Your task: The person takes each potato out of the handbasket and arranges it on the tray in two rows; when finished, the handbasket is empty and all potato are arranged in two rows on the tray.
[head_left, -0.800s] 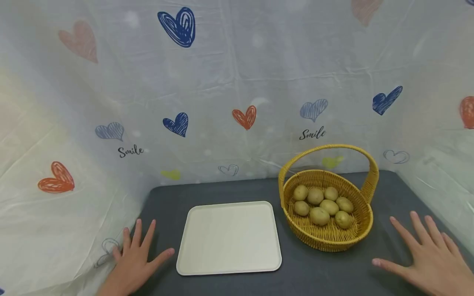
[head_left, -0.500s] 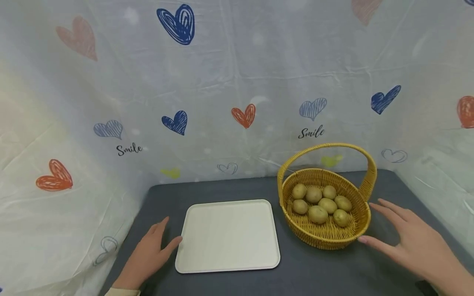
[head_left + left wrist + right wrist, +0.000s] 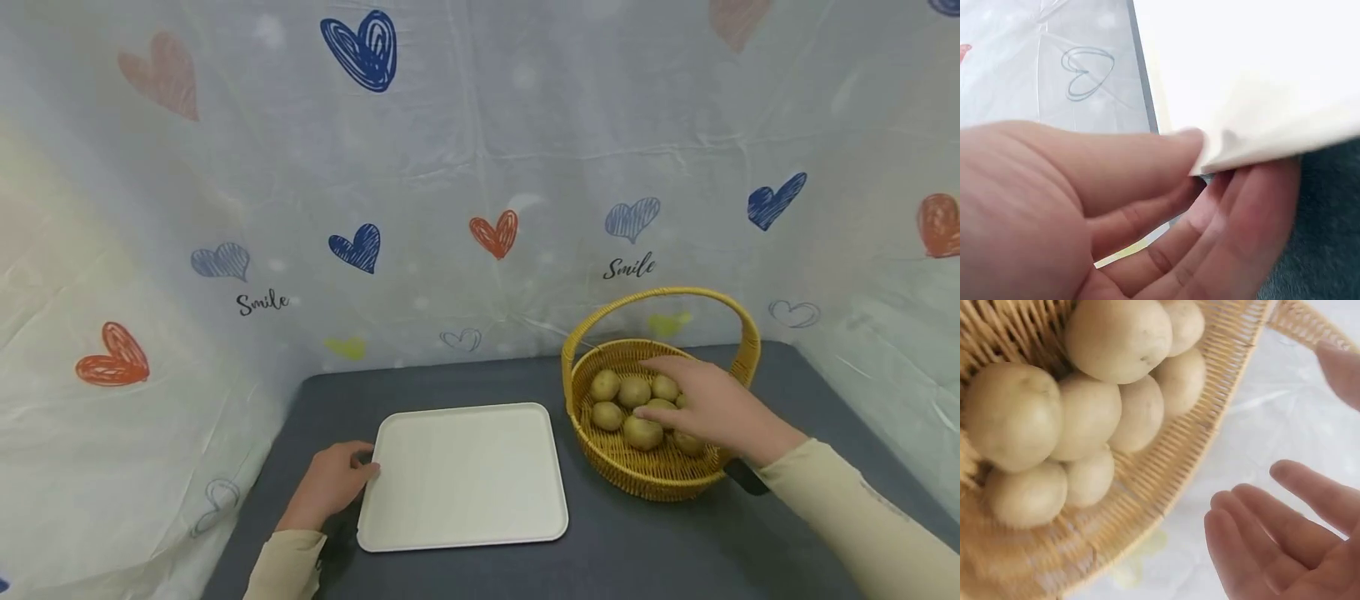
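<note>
A cream rectangular tray [image 3: 468, 479] lies on the dark table. My left hand [image 3: 330, 483] pinches its left edge; in the left wrist view the thumb is on top of the tray [image 3: 1254, 69] and fingers are beneath it. To the right stands a yellow wicker basket [image 3: 637, 479] with a tall arched handle. Several potatoes [image 3: 633, 392] lie inside. Over the basket's right side hovers my right hand [image 3: 712, 404], thumb and fingers spread apart, covering some potatoes. In the right wrist view, potatoes [image 3: 1013, 419] are apart from the fingers, and the hand holds nothing.
The dark grey table [image 3: 435, 383] backs onto a pale curtain [image 3: 420, 167] printed with hearts and "Smile". The curtain also runs along both sides. The basket's handle [image 3: 675, 292] arches up beside my right hand.
My left hand has moved right and taken hold of the tray's left edge. My right hand has moved left from beside the basket to above the potatoes.
</note>
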`<state>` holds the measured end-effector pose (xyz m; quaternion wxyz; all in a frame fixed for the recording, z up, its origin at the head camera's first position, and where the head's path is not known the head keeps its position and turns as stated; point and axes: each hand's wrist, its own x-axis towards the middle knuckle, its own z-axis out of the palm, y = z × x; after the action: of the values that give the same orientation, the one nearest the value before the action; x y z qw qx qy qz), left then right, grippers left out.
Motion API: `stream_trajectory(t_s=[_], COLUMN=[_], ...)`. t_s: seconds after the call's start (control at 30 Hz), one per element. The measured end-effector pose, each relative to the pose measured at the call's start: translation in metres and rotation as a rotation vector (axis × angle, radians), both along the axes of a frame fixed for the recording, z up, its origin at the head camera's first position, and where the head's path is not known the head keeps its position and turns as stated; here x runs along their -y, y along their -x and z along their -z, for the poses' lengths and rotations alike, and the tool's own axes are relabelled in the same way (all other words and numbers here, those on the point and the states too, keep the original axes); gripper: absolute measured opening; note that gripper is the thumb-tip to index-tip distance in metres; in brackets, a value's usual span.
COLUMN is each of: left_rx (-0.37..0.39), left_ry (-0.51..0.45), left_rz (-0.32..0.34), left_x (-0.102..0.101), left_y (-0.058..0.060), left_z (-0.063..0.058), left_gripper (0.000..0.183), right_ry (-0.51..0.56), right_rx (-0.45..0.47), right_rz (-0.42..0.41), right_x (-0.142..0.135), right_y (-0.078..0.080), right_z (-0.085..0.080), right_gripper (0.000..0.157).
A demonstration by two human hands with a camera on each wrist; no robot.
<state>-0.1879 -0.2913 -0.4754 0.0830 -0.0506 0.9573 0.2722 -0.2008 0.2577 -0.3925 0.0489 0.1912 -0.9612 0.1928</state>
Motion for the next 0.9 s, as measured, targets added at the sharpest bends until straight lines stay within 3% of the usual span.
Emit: stream_trajectory(t_s=[0.2, 0.37, 0.6, 0.9], left_rx=[0.029, 0.080, 0.117, 0.128], left_ry=[-0.087, -0.172, -0.200, -0.237], left_rz=[-0.032, -0.054, -0.053, -0.076], left_x=[0.001, 0.004, 0.008, 0.008], left_y=[0.006, 0.009, 0.011, 0.012], left_z=[0.005, 0.003, 0.003, 0.003], left_gripper=[0.048, 0.051, 0.052, 0.053], right_ry=[0.009, 0.013, 0.008, 0.048], right_rx=[0.071, 0.119, 0.213, 0.247], right_rz=[-0.028, -0.024, 0.000, 0.001], right_x=[0.016, 0.028, 0.037, 0.044], right_y=[0.042, 0.065, 0.080, 0.087], right_z=[0.009, 0.017, 0.024, 0.028], right_gripper=[0.065, 0.058, 0.053, 0.049])
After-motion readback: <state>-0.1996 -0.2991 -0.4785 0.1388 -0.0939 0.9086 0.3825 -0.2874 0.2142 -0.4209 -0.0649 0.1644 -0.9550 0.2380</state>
